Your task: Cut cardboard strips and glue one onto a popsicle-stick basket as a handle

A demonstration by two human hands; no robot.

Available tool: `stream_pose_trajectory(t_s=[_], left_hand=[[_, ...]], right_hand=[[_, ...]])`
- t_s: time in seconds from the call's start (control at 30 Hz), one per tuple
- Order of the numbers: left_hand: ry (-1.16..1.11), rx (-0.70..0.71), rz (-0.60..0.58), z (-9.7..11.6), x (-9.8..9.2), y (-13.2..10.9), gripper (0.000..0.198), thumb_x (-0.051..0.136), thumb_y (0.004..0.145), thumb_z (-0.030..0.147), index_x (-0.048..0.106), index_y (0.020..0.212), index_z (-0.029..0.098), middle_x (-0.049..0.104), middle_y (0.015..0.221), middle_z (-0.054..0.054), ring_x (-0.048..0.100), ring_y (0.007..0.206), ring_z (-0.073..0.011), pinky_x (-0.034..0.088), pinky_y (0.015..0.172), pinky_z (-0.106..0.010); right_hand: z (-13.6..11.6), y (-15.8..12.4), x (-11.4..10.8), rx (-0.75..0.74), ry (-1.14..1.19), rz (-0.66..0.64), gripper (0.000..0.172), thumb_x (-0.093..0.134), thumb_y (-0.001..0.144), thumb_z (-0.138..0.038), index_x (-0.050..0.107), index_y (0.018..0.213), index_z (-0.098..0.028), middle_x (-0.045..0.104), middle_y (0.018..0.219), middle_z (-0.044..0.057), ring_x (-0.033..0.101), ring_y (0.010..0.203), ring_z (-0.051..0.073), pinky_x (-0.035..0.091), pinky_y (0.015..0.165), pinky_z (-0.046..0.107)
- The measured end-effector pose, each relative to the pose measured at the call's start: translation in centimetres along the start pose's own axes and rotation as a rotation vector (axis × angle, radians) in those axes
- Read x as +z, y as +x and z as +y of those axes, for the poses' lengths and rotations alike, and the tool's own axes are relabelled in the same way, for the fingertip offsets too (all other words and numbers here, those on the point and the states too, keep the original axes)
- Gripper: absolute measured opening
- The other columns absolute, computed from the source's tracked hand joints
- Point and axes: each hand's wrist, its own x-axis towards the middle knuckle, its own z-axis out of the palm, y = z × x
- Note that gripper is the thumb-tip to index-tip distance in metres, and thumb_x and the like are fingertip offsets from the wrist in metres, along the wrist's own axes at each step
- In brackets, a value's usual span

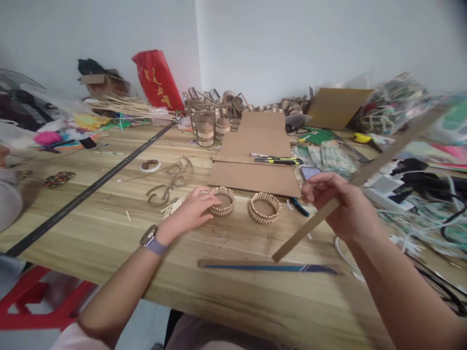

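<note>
In my right hand (346, 206) is a long cardboard strip (310, 228), gripped between thumb and fingers. It slants from low over the table up past the right side, where its far end is blurred. My left hand (195, 209) has its fingers on the rim of a small round basket (228, 210) edged with short sticks. To the right stands a similar round basket (264, 218), untouched. A second strip (270, 268), cardboard with a blue printed face, lies flat near the front edge. Curled strips (170, 182) and loose short sticks (170, 208) lie left of my left hand.
Brown cardboard sheets (255, 177) lie behind the baskets, with yellow-black utility knives (279, 160) on top. Finished-looking stick baskets (206, 135) crowd the wall. Cables and a white power strip (392, 192) clutter the right. A black bar (98, 183) crosses the left; another person's sleeve (9, 199) shows there.
</note>
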Motion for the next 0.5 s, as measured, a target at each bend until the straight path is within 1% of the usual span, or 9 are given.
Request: stream_pose_trajectory(t_s=[0.07, 0.13, 0.17, 0.23, 0.3, 0.37, 0.43, 0.5], left_hand=[[0.039, -0.002, -0.038, -0.1, 0.4, 0.7, 0.03, 0.071, 0.081, 0.01, 0.07, 0.109, 0.022, 0.071, 0.115, -0.005, 0.045, 0.127, -0.0296, 0.04, 0.108, -0.049], [0.064, -0.006, -0.04, 0.1, 0.8, 1.4, 0.019, 0.07, 0.081, 0.009, 0.073, 0.095, 0.021, 0.072, 0.102, -0.006, 0.049, 0.121, -0.0298, 0.044, 0.103, -0.049], [0.065, -0.006, -0.031, 0.2, 1.1, 1.7, 0.016, 0.069, 0.081, 0.009, 0.073, 0.09, 0.021, 0.072, 0.097, -0.006, 0.051, 0.119, -0.0295, 0.045, 0.101, -0.048], [0.059, 0.001, -0.012, 0.7, 1.6, 1.9, 0.014, 0.068, 0.083, 0.01, 0.074, 0.087, 0.022, 0.072, 0.095, -0.006, 0.052, 0.118, -0.0293, 0.046, 0.1, -0.048], [0.051, 0.018, 0.004, 1.2, 2.1, 2.0, 0.012, 0.069, 0.083, 0.012, 0.074, 0.089, 0.022, 0.072, 0.099, -0.006, 0.051, 0.121, -0.0302, 0.044, 0.102, -0.049], [0.042, 0.041, 0.009, 1.8, 2.5, 1.9, 0.013, 0.071, 0.083, 0.013, 0.074, 0.091, 0.022, 0.072, 0.101, -0.006, 0.05, 0.124, -0.0316, 0.042, 0.105, -0.051], [0.013, 0.071, 0.018, 2.3, 2.4, 1.7, 0.021, 0.072, 0.082, 0.014, 0.074, 0.101, 0.024, 0.073, 0.103, -0.006, 0.048, 0.127, -0.0319, 0.04, 0.107, -0.052], [-0.047, 0.101, 0.037, 2.6, 1.9, 1.5, 0.029, 0.07, 0.085, 0.015, 0.071, 0.112, 0.025, 0.074, 0.105, -0.004, 0.048, 0.128, -0.0294, 0.041, 0.108, -0.049]], right_hand=[[0.3, 0.3, 0.3, 0.032, -0.096, -0.122, 0.048, 0.065, 0.073, -0.07, 0.071, 0.076, -0.023, 0.065, 0.066, 0.003, 0.045, 0.049, 0.014, 0.039, 0.045, 0.03], [0.3, 0.5, 0.8, 0.089, -0.184, -0.237, 0.063, 0.056, 0.074, -0.082, 0.07, 0.075, -0.021, 0.062, 0.061, 0.004, 0.043, 0.045, 0.013, 0.034, 0.041, 0.03], [0.2, 0.5, 1.1, 0.113, -0.228, -0.285, 0.068, 0.05, 0.076, -0.086, 0.068, 0.073, -0.021, 0.061, 0.059, 0.004, 0.043, 0.044, 0.014, 0.034, 0.04, 0.029], [0.0, 0.8, 1.7, 0.125, -0.316, -0.343, 0.073, 0.04, 0.078, -0.089, 0.064, 0.071, -0.021, 0.059, 0.059, 0.004, 0.045, 0.043, 0.014, 0.035, 0.039, 0.029], [-0.2, 1.3, 2.3, 0.092, -0.386, -0.364, 0.073, 0.038, 0.078, -0.09, 0.061, 0.069, -0.021, 0.059, 0.059, 0.004, 0.045, 0.043, 0.013, 0.037, 0.04, 0.03], [-0.3, 1.9, 3.1, 0.042, -0.451, -0.379, 0.069, 0.042, 0.079, -0.088, 0.059, 0.068, -0.022, 0.06, 0.06, 0.004, 0.047, 0.044, 0.013, 0.04, 0.042, 0.03], [-0.3, 2.7, 3.9, 0.0, -0.515, -0.409, 0.062, 0.048, 0.082, -0.081, 0.058, 0.068, -0.022, 0.061, 0.062, 0.004, 0.051, 0.047, 0.013, 0.043, 0.045, 0.029], [-0.3, 3.4, 4.8, -0.021, -0.553, -0.447, 0.052, 0.056, 0.083, -0.07, 0.06, 0.068, -0.021, 0.063, 0.066, 0.004, 0.055, 0.051, 0.014, 0.045, 0.049, 0.028]])
